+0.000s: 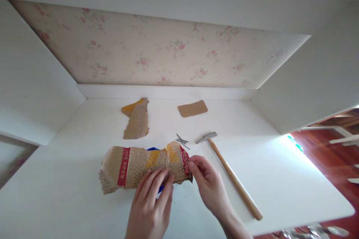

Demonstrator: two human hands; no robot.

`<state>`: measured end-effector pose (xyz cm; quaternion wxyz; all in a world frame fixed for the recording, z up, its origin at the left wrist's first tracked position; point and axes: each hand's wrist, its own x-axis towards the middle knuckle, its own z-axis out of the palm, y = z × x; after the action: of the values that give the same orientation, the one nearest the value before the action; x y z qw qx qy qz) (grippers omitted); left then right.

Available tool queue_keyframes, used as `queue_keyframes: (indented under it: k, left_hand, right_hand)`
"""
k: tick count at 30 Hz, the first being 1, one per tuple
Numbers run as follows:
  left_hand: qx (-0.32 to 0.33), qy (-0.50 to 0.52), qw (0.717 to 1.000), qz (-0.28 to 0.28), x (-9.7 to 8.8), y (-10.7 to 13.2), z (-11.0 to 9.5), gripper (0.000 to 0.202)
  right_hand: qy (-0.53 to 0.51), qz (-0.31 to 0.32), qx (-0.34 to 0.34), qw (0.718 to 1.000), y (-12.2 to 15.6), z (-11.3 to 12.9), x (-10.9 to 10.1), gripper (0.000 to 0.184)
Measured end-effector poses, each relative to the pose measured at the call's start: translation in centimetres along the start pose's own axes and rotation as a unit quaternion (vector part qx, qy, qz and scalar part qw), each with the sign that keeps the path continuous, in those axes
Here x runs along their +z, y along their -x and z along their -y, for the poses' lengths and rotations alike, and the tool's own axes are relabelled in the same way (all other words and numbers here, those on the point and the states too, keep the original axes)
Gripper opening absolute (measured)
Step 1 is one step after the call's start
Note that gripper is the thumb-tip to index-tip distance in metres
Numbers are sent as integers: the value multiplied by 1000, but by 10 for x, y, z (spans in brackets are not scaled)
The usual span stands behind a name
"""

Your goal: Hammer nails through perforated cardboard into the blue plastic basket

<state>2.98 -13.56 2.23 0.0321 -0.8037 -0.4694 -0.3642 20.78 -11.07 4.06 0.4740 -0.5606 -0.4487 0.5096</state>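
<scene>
Peeking out: a blue thing shows at the far and near edges of the brown cardboard; the rest is covered, so its shape cannot be told.
Hard to read: the lettering on the cardboard's red bands, and the blurred metal things cut off at the near right.
Left hand: back up, wrist cut off by the near edge of view, fingers reaching far and lying over the cardboard's near side. Its grip is loose and spread, resting on top without clasping.
Right hand: coming in from the near right, turned left, forearm cut off. Its grip is drawn to a pinch of thumb and forefinger at the cardboard's right end; what lies between the tips cannot be told.
Cardboard: on the near part of the white bench, dotted with holes, long axis running left to right, crumpled end to the left.
Nails: a small loose pile, just far of the cardboard's right end.
Hammer: right of the right hand, head far, handle slanting near and right.
Scraps: one far left, one far right.
</scene>
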Motion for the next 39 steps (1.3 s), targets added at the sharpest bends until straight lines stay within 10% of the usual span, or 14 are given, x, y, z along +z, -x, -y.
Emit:
queue_keyframes:
  k: [39]
  left_hand:
    - [22,-94,995,10,-8,26,35,40]
  right_hand:
    - [-35,39,-17,998,0,0,17,27]
